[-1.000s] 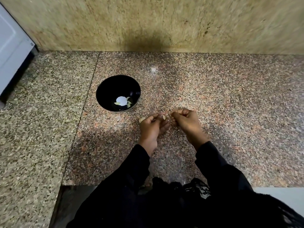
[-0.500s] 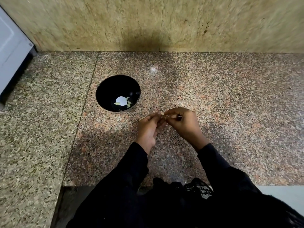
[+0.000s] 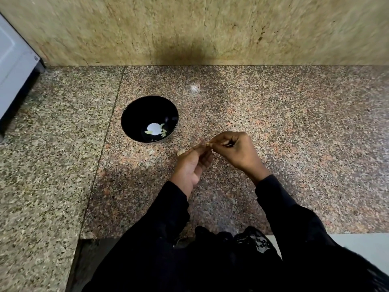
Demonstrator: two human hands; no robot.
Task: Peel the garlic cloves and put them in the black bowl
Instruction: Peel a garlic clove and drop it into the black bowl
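Granite counter (image 3: 273,114) | hands (image 3: 189,165) (image 3: 237,152) pinching, seemingly, garlic clove (image 3: 207,144)

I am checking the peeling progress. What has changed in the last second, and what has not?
The left hand has turned palm up, still pinching the garlic clove. The right hand has closed in from the right and now picks at the clove's tip. The black bowl and its contents stayed as they were.

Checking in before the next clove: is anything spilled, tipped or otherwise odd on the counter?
Nothing stands out. The black bowl sits upright on the granite counter with a few pale pieces at its bottom. Both the left hand and right hand pinch a garlic clove just right of the bowl.
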